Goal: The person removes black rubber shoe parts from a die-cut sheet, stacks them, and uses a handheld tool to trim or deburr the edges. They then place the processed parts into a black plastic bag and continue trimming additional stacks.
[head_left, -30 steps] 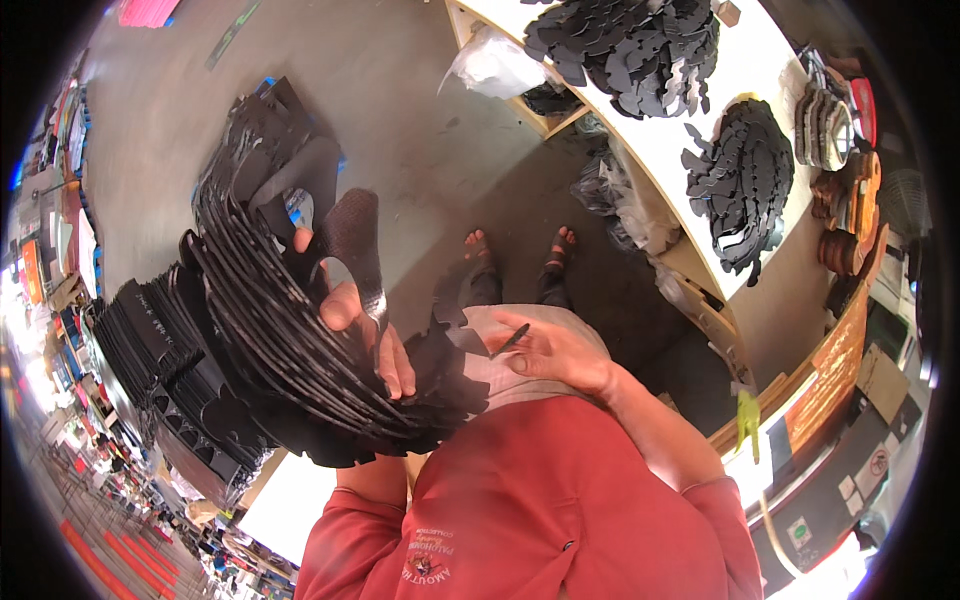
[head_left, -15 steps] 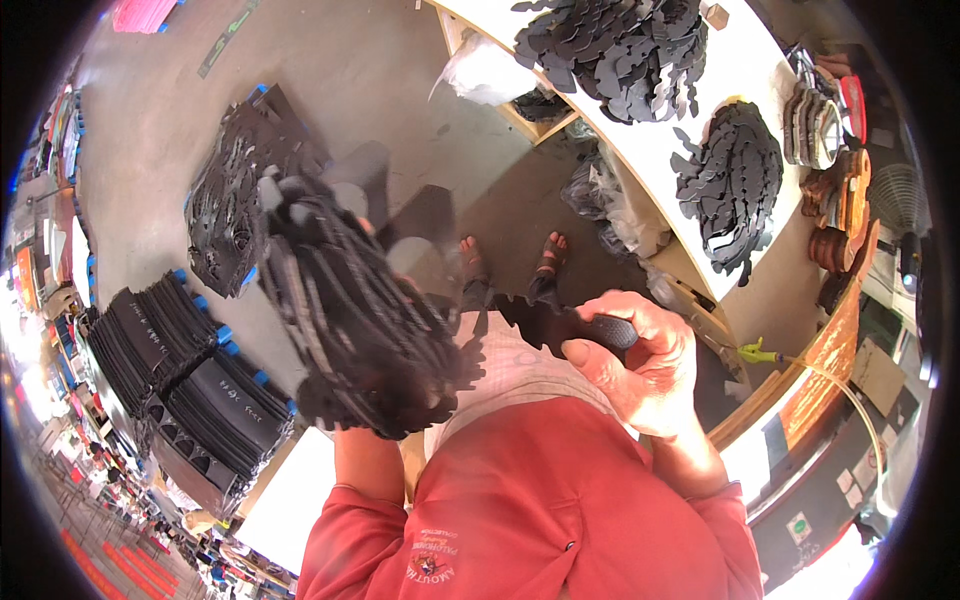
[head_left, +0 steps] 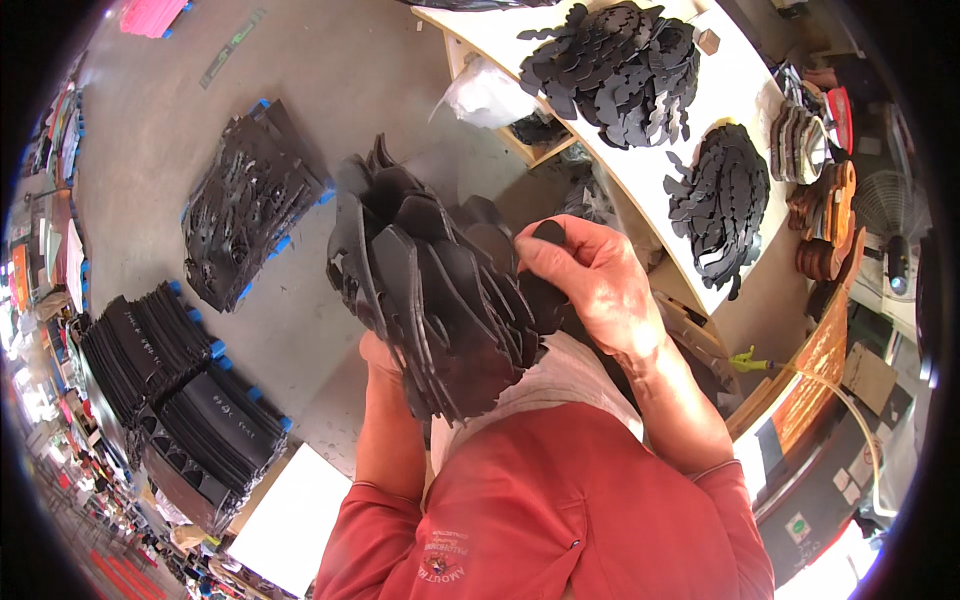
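The right hand (head_left: 600, 275) is at the right flank of a bundle of black cut pieces (head_left: 425, 270), its thumb and forefinger pinched narrow on the dark rounded tip of a piece (head_left: 549, 233). The bundle is held up in front of the body, left of that hand, its long axis running from the body outward and slightly left, the far ends fanned. The left hand (head_left: 376, 352) is against its left underside, mostly hidden, so I cannot tell how its fingers close. Beyond, to the right, a table (head_left: 640, 180) carries two heaps of black pieces (head_left: 615, 75); at left, black sheets (head_left: 245, 205) lie on the floor (head_left: 330, 80).
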Tool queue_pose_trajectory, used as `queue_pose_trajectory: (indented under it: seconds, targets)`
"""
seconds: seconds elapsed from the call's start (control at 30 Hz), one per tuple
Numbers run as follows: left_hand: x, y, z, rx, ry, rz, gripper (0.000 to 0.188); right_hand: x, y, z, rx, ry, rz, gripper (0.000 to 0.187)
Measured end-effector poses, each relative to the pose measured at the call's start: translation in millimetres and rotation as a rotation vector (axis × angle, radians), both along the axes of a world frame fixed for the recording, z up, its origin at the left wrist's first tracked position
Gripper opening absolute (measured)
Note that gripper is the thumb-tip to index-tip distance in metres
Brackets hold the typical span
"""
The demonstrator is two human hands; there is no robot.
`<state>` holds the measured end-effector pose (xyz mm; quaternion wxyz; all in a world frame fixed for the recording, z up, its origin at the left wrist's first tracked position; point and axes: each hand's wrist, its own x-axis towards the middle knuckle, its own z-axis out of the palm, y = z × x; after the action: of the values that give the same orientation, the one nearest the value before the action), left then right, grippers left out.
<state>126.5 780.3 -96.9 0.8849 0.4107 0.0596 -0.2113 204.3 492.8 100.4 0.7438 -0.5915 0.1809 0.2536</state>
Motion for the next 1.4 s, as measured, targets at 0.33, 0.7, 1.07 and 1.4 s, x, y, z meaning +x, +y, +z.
queue_pose_trajectory:
  seconds: [0.33,0.7,1.07,1.4]
  targets:
    - [21,-31,55,-0.153,0.114,0.047,0.096,0,30,-39,0.012,0.039,-0.174,0.04]
    - [54,-50,81,-0.133,0.231,-0.06,0.095,25,36,-38,-0.566,-0.188,-0.123,0.057]
    - [73,-43,94,-0.182,0.2,-0.05,0.073,17,39,-65,0.111,-0.153,-0.259,0.075]
    - [92,-44,139,0.103,0.16,-0.026,0.06,-35,57,-60,0.065,-0.19,-0.024,0.093]
